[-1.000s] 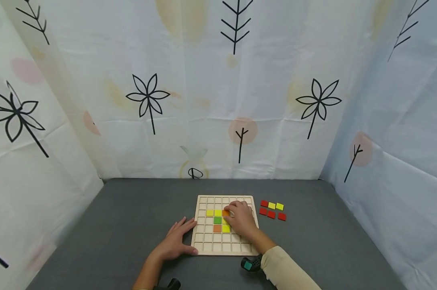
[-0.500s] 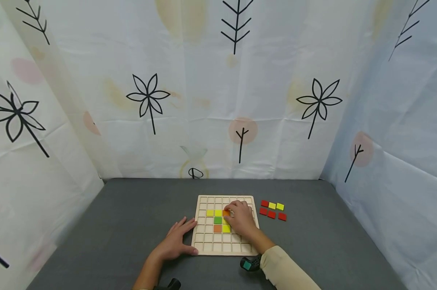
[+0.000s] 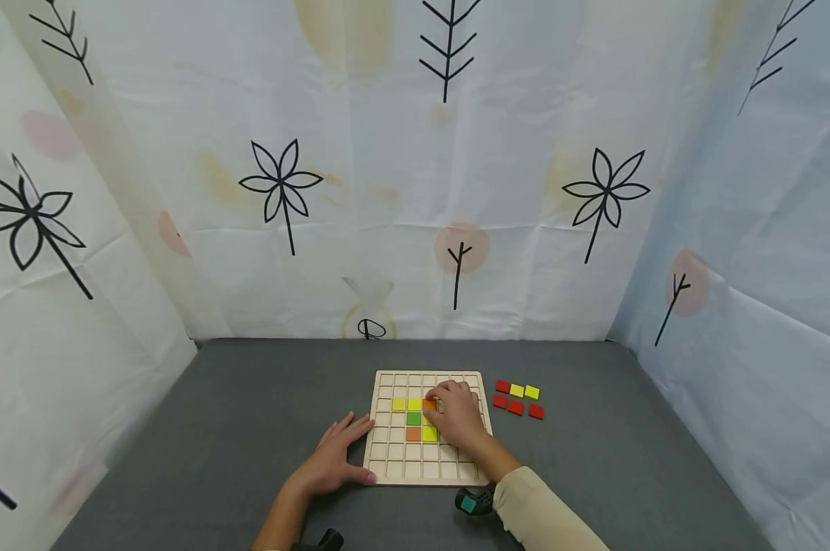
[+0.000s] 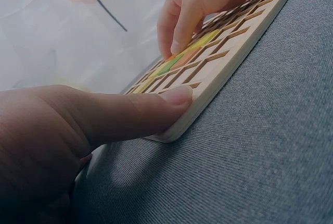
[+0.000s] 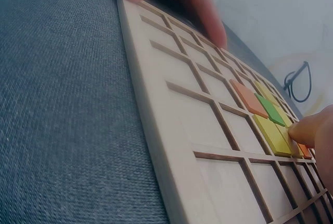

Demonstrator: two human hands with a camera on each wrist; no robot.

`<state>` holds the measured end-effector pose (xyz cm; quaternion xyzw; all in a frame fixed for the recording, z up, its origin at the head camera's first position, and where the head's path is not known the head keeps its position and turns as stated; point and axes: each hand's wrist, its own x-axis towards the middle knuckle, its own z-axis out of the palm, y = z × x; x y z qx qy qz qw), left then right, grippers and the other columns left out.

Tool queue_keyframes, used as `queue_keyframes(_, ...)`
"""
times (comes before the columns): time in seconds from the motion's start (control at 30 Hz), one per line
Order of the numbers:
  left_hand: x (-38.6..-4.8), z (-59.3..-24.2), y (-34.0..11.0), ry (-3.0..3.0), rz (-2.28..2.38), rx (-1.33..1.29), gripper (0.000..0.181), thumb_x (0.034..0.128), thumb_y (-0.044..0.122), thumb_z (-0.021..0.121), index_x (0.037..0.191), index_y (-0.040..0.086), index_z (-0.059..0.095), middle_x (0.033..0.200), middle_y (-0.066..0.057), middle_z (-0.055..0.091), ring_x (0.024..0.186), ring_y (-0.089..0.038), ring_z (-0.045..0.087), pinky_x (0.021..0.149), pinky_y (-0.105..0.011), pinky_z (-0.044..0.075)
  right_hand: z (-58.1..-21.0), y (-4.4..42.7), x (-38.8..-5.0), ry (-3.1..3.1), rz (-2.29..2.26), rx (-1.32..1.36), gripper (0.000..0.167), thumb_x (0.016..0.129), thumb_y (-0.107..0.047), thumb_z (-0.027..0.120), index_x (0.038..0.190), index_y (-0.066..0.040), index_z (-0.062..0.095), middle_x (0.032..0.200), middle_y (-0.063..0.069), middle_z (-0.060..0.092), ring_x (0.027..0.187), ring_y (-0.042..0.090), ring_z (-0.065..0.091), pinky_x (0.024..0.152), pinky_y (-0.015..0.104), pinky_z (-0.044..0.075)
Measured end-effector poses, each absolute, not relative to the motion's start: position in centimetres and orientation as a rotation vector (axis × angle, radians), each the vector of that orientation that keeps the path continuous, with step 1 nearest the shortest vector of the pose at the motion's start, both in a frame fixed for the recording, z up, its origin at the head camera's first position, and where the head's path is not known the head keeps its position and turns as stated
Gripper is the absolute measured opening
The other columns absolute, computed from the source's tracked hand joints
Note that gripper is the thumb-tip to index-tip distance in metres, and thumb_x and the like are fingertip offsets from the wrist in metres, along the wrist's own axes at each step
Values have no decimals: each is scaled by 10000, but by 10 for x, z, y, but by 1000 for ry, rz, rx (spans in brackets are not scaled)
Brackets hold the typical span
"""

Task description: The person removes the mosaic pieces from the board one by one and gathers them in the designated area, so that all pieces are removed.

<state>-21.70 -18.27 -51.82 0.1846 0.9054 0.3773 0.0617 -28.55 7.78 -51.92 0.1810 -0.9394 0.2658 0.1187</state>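
Observation:
A wooden grid board (image 3: 390, 463) lies on the table and bears several coloured tiles: yellow, green (image 3: 413, 418) and orange. The left hand (image 3: 328, 463) has straight, spread fingers that touch the board's left edge, while its thumb rests on the near-left corner, as the left wrist view also shows. Over the middle of the board, the right hand (image 3: 459, 417) holds bent finger and thumb around an orange tile (image 3: 429, 404) that sits at the right end of a row beside two yellow tiles. One fingertip and the thumb partly cover that tile and the yellow tile (image 3: 426, 421) below it.
Right of the board, loose on the grey table (image 3: 594, 459), lie several red tiles (image 3: 515, 408) and two yellow tiles (image 3: 532, 392). Patterned white cloth (image 3: 387, 191) hangs behind the table and on both sides. Dark devices are strapped at both wrists.

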Motion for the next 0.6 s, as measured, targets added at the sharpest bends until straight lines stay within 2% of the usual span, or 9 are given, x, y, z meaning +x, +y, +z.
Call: queue_keyframes(0.6, -216, -517, -183, 2733, 1138, 549, 934, 680, 373, 866, 1452, 45, 453, 1517, -125, 385, 1437, -419, 149, 1122, -613, 61, -515, 74, -287, -2773, 864, 454, 130, 846, -226, 750, 959, -192, 695, 1120, 61, 590, 1049, 292, 484, 839, 475, 392)
